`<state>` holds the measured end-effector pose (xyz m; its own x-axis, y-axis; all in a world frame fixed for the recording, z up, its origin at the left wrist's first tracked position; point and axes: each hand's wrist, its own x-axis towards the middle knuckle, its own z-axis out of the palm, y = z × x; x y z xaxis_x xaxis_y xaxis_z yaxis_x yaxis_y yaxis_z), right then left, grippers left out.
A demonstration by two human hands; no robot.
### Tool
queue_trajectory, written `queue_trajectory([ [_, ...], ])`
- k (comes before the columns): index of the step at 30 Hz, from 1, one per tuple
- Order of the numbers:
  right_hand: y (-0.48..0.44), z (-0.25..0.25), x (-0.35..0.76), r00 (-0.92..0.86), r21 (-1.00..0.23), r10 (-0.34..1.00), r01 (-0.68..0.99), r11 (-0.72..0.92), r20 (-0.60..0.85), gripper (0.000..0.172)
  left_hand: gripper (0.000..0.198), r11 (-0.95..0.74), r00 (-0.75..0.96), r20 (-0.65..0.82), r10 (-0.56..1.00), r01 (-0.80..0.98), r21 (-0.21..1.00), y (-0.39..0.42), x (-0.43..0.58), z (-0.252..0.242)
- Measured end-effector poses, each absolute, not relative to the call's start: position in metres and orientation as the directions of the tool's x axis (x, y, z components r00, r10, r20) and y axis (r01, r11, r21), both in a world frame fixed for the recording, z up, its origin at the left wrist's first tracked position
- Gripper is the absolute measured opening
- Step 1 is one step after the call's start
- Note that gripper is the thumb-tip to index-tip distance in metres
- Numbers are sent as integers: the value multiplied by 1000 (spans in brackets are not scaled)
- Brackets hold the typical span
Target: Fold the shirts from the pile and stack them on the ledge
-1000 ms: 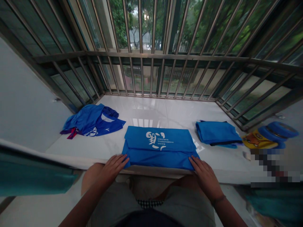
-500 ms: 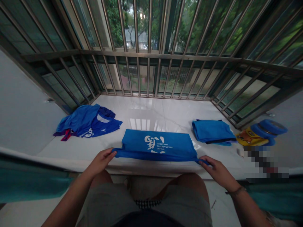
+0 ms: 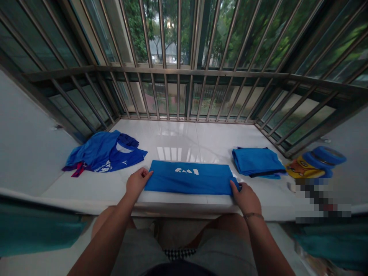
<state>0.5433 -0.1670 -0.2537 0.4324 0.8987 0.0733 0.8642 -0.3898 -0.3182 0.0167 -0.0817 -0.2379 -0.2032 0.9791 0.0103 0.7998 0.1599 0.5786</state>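
Observation:
A blue shirt [image 3: 188, 182], folded into a long strip, lies flat on the white sill in front of me. Part of its white print shows along the far half; the rest is covered by the near flap. At the strip's left end, my left hand [image 3: 138, 182] pinches the cloth with thumb and fingers. My right hand [image 3: 245, 197] grips the right end, thumb on top and fingers at the edge.
Crumpled blue shirts [image 3: 100, 151] lie at the left of the sill [image 3: 172, 132]. A folded blue stack [image 3: 257, 161] is at the right, beside a blue and yellow container [image 3: 316, 163]. Metal bars [image 3: 178, 71] stand behind.
The near edge of the shirt has been folded away from me, covering most of the print. Both hands moved forward with it, and my right hand also shifted left.

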Motion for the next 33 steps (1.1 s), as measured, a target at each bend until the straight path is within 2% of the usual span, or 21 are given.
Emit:
queue_trajectory([
  [3, -170, -258, 536, 401, -248, 915, 891, -380, 35, 60, 36, 130, -228, 73, 971, 759, 638, -81, 15, -244],
  [5, -166, -258, 540, 378, -221, 926, 904, -366, 14, 52, 34, 30, -200, 162, 966, 713, 701, -80, 14, -248],
  [8, -156, -249, 555, 428, -208, 903, 881, -425, -34, 47, 32, -192, -24, 266, 964, 634, 749, -76, 17, -253],
  [10, -149, -236, 566, 489, -232, 872, 845, -482, -34, 43, 33, -291, 114, 281, 953, 601, 745, -73, 22, -254],
  [14, -135, -196, 563, 605, -356, 788, 766, -536, 114, 42, 38, -335, 224, 249, 942, 607, 721, -61, 35, -256],
  [18, -115, -149, 509, 612, -439, 755, 760, -479, 235, 34, 40, -304, 245, 188, 951, 640, 705, -48, 42, -256],
  [21, -99, -125, 442, 455, -459, 844, 837, -297, 284, 24, 46, -241, 237, 108, 965, 659, 712, -43, 43, -254],
  [23, -91, -119, 387, 277, -439, 905, 891, -116, 323, 17, 57, -202, 222, 69, 973, 662, 722, -41, 43, -252],
  [25, -87, -123, 330, 53, -367, 937, 926, 84, 346, 15, 68, -171, 206, 43, 978, 662, 730, -40, 43, -250],
  [28, -92, -146, 250, -217, -230, 941, 932, 279, 262, 16, 76, -120, 165, 10, 986, 672, 731, -40, 42, -248],
  [30, -100, -167, 212, -355, -188, 919, 904, 385, 173, 23, 77, -93, 137, -3, 991, 687, 721, -39, 43, -248],
  [33, -114, -197, 189, -402, -182, 912, 893, 411, 85, 27, 75, -82, 134, -19, 991, 713, 697, -36, 44, -249],
])
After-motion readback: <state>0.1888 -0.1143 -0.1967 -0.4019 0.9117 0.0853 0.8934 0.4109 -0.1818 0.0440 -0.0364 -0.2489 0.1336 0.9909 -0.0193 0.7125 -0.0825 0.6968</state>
